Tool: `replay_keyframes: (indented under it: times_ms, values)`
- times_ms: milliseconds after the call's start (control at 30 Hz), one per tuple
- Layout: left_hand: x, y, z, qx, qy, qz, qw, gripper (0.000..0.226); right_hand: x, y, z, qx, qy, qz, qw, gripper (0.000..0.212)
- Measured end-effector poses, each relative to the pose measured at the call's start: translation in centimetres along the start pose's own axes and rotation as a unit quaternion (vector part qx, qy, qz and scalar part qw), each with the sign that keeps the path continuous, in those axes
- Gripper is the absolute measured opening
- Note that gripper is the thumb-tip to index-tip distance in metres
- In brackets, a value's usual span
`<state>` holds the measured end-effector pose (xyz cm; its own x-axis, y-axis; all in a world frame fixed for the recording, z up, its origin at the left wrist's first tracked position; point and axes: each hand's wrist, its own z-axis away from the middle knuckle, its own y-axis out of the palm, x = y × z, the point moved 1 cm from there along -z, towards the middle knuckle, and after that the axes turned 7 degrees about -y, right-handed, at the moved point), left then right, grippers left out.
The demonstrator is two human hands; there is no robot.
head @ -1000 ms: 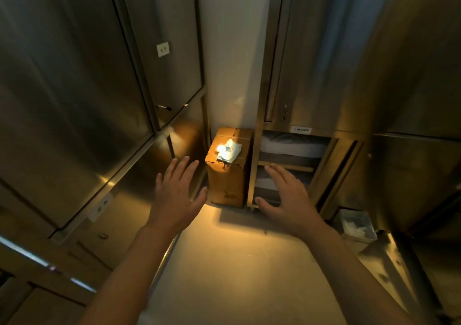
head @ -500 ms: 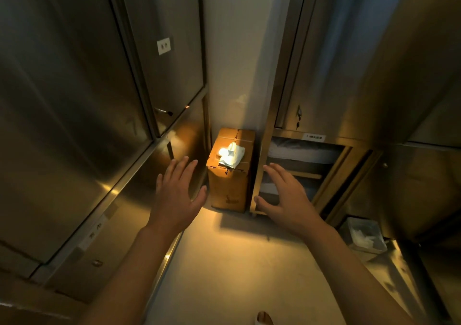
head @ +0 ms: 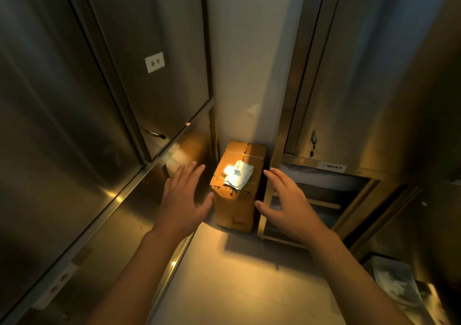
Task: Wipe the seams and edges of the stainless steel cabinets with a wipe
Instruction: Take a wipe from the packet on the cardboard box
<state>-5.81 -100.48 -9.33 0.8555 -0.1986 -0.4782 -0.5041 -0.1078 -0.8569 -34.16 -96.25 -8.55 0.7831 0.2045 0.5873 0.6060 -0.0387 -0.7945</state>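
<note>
Both grips wide, holding nothing: left hand [head: 180, 205] and right hand [head: 290, 205] spread, flanking a cardboard box [head: 237, 197] on the floor. Crumpled white wipe [head: 238, 175] lies on box top. Steel cabinets [head: 74, 115] left and right.

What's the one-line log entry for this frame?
phase: reaching for wipe | left hand: open, empty | right hand: open, empty | wipe: on cardboard box, untouched | cabinets: wiping not begun
</note>
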Motion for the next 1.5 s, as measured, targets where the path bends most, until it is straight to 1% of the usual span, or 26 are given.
replay_keyframes:
  times_ms: [300, 633, 867, 1233, 1500]
  values:
    - [-3.3, 2.3, -6.1, 0.008, -0.015, -0.001, 1.000, 0.073, -5.3, -1.6, -6.4, 0.018, -0.031, -0.018, 0.999, 0.085]
    - [-3.4, 4.0, -11.5, 0.020, -0.019, -0.009, 1.000, 0.070, -7.3, -0.9, -11.7, 0.015, -0.036, -0.038, 0.999, 0.084]
    - [-0.1, 5.4, -17.5, 0.038, -0.008, 0.014, 0.999, 0.069, -8.0, 1.5, -17.3, 0.032, -0.013, -0.045, 0.998, 0.086]
    - [7.6, 5.5, -31.0, 0.083, 0.012, 0.037, 0.996, 0.075, -6.8, 7.0, -29.7, 0.029, 0.037, -0.015, 0.999, 0.085]
    - [10.2, 7.1, -37.9, 0.111, 0.038, 0.059, 0.991, 0.070, -7.0, 9.0, -35.2, 0.026, 0.087, 0.004, 0.996, 0.085]
